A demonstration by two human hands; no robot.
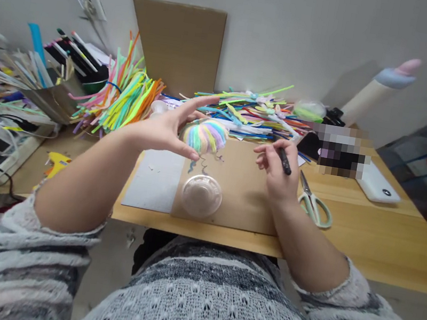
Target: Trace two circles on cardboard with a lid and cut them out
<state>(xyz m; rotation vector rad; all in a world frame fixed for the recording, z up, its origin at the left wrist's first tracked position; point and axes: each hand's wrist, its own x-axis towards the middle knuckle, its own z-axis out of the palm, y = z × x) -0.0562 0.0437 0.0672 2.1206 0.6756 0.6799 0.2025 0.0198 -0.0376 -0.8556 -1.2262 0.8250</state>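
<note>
My left hand (163, 133) is around a rounded, fuzzy pastel-striped pipe-cleaner piece (206, 136), thumb on its near side and index finger stretched out above it. The other fingers are hidden behind it. Thin curly strands (204, 165) show just below the piece; whether they are attached I cannot tell. Over the cardboard mat (243, 202), my right hand (279, 168) has a black pen (285, 161) tucked in it, with fingertips curled. A clear round plastic lid or dish (202, 196) lies on the mat near the desk's front edge.
Green-handled scissors (317, 203) and a white power bank-like block (378, 183) lie right. Pipe cleaners (245, 111) heap along the back, with a bundle (129, 103) at left. A yellow glue gun (57, 163), cables and power strip (3, 159) sit far left.
</note>
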